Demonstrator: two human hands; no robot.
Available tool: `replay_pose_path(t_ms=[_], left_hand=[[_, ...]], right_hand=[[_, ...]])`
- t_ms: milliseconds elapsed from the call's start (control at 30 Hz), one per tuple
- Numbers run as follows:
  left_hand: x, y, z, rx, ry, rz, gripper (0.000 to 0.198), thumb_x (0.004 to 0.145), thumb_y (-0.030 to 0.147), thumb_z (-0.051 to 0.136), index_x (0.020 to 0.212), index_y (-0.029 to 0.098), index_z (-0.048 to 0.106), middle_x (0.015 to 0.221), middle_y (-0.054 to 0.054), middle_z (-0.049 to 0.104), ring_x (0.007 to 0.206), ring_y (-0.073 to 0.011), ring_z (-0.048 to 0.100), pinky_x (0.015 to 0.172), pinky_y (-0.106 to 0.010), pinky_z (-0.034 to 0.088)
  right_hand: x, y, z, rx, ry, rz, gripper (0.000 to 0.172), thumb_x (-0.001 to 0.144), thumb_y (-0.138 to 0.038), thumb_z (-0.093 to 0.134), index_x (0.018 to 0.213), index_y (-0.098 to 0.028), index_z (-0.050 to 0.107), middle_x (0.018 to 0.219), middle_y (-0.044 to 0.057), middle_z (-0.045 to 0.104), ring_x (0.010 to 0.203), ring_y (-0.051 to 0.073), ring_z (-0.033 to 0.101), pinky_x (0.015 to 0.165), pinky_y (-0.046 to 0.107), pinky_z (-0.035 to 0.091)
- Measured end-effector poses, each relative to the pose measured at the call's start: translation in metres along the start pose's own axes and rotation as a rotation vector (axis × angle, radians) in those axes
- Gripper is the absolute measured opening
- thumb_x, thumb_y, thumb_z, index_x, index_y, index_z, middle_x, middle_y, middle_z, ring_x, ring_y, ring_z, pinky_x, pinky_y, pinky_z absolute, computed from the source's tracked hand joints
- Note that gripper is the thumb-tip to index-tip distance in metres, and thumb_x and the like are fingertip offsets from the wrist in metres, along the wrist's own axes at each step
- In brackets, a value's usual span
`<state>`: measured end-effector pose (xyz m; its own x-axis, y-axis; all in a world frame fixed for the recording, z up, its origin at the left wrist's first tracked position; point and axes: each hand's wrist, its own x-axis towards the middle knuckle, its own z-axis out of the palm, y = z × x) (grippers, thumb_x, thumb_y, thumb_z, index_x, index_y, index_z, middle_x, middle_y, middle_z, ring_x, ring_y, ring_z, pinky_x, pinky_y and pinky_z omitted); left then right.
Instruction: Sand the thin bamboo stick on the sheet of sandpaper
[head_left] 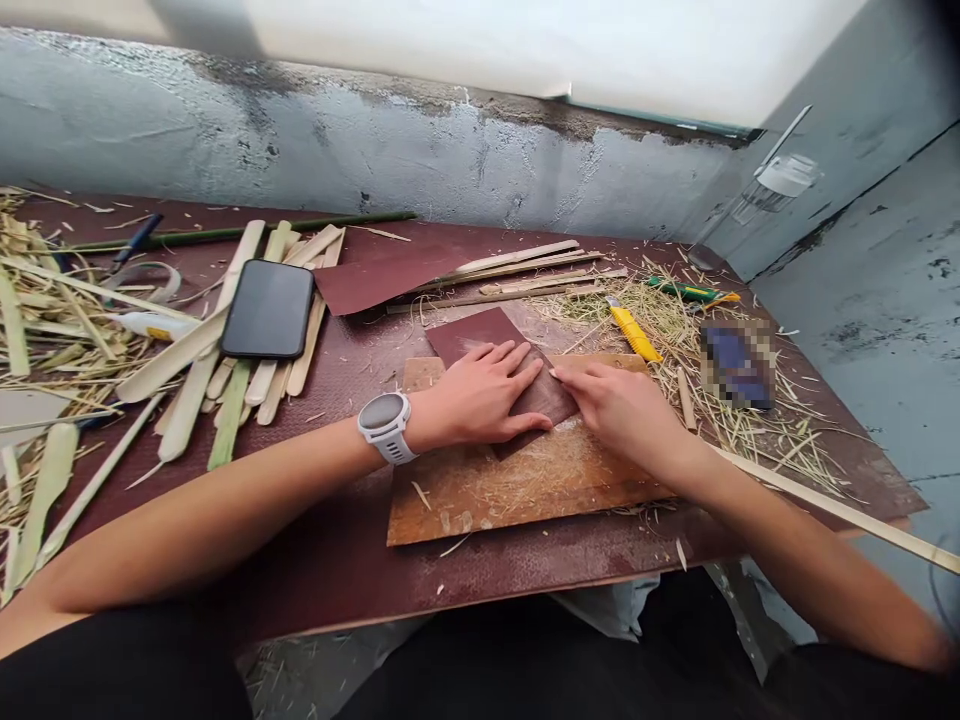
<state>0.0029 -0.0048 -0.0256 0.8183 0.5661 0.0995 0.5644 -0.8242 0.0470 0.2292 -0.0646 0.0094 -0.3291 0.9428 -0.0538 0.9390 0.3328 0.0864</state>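
"Black sleeves (120,665) sit nearest; where's the brown sheet (549,397)?"

"Partly on the wooden board (480,505), atop the counter (337,570), beneath the left grip (487,395), flat, thumb spread."

"And the right grip (622,405)?"

"Fingers bunched at the sheet's edge; what they pinch, I can't tell."

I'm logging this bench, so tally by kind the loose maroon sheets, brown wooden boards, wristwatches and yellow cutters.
Maroon sheets: 2 (front sheet under the left hand; rear sheet)
Brown wooden board: 1
Wristwatch: 1
Yellow cutter: 1
Total: 5
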Motion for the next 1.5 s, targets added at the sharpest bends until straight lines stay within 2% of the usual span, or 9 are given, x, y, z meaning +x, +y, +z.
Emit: replay_pose_path(t_ms=[100,200,333,533,800,933,1133,1367,1500], left_hand=[[0.001,-0.002,0.0,-0.023,-0.021,0.0,0.099,0.098,0.085,0.039,0.16,0.008,0.044,0.165,-0.025,0.04,0.15,-0.0403,0.047,0.124,-0.05,0.035],[0.003,-0.004,0.0,-0.052,-0.042,0.005,0.102,0.095,0.088,0.041,0.161,0.01,0.043,0.167,-0.025,0.039,0.151,-0.042,0.046,0.124,-0.052,0.035],[0.004,-0.006,0.0,-0.065,-0.032,0.022,0.101,0.095,0.087,0.042,0.161,0.011,0.044,0.167,-0.024,0.039,0.148,-0.0415,0.048,0.122,-0.052,0.036],[0.005,-0.006,-0.004,-0.063,-0.015,0.045,0.1,0.094,0.088,0.042,0.157,0.01,0.047,0.161,-0.023,0.048,0.141,-0.0381,0.056,0.116,-0.047,0.042],[0.007,-0.008,-0.006,-0.088,-0.025,0.037,0.103,0.09,0.091,0.045,0.155,0.011,0.051,0.161,-0.024,0.047,0.142,-0.0394,0.055,0.116,-0.05,0.044],[0.008,-0.009,-0.005,-0.095,-0.015,0.058,0.103,0.091,0.091,0.044,0.156,0.011,0.051,0.162,-0.024,0.047,0.141,-0.0397,0.056,0.115,-0.051,0.044],[0.007,-0.007,-0.003,-0.062,-0.031,0.048,0.102,0.093,0.089,0.043,0.159,0.012,0.046,0.164,-0.024,0.044,0.146,-0.0382,0.051,0.12,-0.049,0.038],[0.006,-0.007,-0.003,-0.082,-0.051,0.03,0.104,0.094,0.088,0.042,0.161,0.01,0.043,0.167,-0.025,0.038,0.15,-0.0407,0.047,0.123,-0.052,0.036],[0.007,-0.008,-0.004,-0.097,-0.061,0.037,0.103,0.093,0.088,0.044,0.161,0.011,0.043,0.166,-0.025,0.039,0.15,-0.0403,0.047,0.122,-0.052,0.037]], right_hand=[[-0.029,0.006,-0.003,-0.039,-0.055,-0.006,0.048,0.107,-0.025,0.041,0.148,-0.029,0.065,0.102,0.007,0.076,0.076,0.02,0.069,0.064,0.031,0.043],[-0.047,0.01,-0.004,-0.051,-0.076,-0.014,0.048,0.106,-0.023,0.041,0.147,-0.029,0.066,0.098,0.006,0.074,0.074,0.019,0.068,0.062,0.031,0.041],[-0.028,0.005,-0.001,-0.048,-0.057,0.015,0.049,0.108,-0.026,0.04,0.15,-0.03,0.063,0.105,0.007,0.076,0.076,0.021,0.069,0.062,0.033,0.043],[0.014,-0.004,0.0,0.026,0.015,-0.008,0.046,0.106,-0.02,0.044,0.146,-0.022,0.065,0.128,0.011,0.074,0.098,0.024,0.071,0.077,0.033,0.05],[-0.041,0.013,0.003,-0.034,-0.036,-0.027,0.048,0.107,-0.025,0.041,0.148,-0.03,0.065,0.099,0.006,0.075,0.077,0.019,0.069,0.064,0.031,0.042],[-0.026,0.011,0.001,-0.042,-0.02,-0.003,0.046,0.107,-0.026,0.044,0.148,-0.029,0.066,0.103,0.006,0.076,0.078,0.021,0.071,0.064,0.032,0.044],[0.014,0.006,0.003,0.111,0.079,-0.084,0.041,0.108,-0.024,0.043,0.137,-0.025,0.072,0.128,0.008,0.076,0.109,0.023,0.071,0.086,0.034,0.052],[-0.038,0.015,0.003,-0.005,-0.018,-0.027,0.045,0.108,-0.027,0.043,0.146,-0.028,0.067,0.099,0.005,0.075,0.08,0.021,0.07,0.067,0.032,0.045],[-0.032,0.012,0.002,-0.026,-0.01,-0.005,0.045,0.109,-0.029,0.04,0.147,-0.028,0.066,0.1,0.005,0.075,0.079,0.021,0.07,0.065,0.033,0.043]])
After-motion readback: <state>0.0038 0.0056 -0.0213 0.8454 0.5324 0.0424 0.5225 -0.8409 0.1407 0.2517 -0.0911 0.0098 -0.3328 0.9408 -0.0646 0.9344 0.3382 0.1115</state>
